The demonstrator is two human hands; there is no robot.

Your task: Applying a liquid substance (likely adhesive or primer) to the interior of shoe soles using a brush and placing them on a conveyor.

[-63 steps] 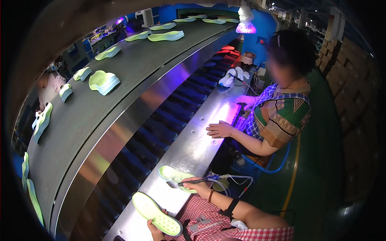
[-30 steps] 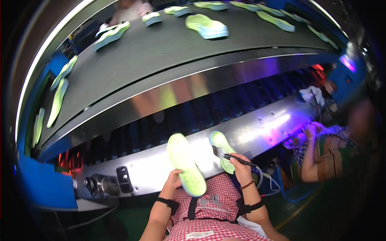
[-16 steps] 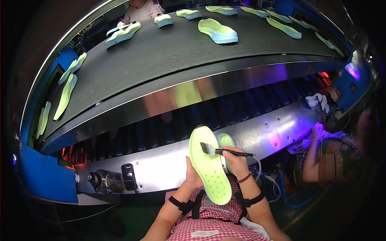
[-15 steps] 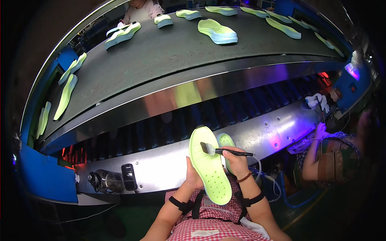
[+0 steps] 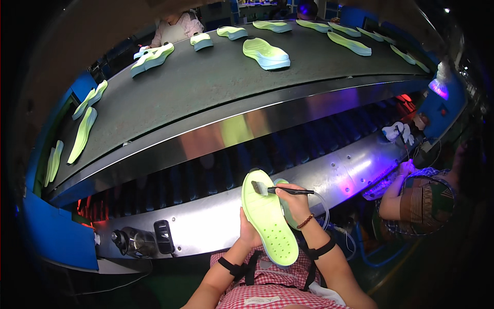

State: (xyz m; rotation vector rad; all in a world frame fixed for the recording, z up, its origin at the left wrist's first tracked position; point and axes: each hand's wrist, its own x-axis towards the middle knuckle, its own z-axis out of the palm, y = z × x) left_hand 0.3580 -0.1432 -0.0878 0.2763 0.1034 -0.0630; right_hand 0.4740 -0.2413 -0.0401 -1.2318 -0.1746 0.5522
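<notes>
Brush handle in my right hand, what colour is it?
The brush handle is black; it shows best in the head view.

Matt, foam-like sole (image 5: 266, 217) and smooth, shiny metal ledge (image 5: 203, 221)

A yellow-green shoe sole (image 5: 267, 216), holed at its near end, is held slantwise, its far half touched by a black-handled brush (image 5: 272, 190)

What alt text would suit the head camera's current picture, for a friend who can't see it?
A person's left hand holds a pale green shoe sole while the right hand holds a black-handled brush, its bristles over the sole's far end. Beyond a metal ledge, more soles lie on a dark conveyor belt.
</notes>
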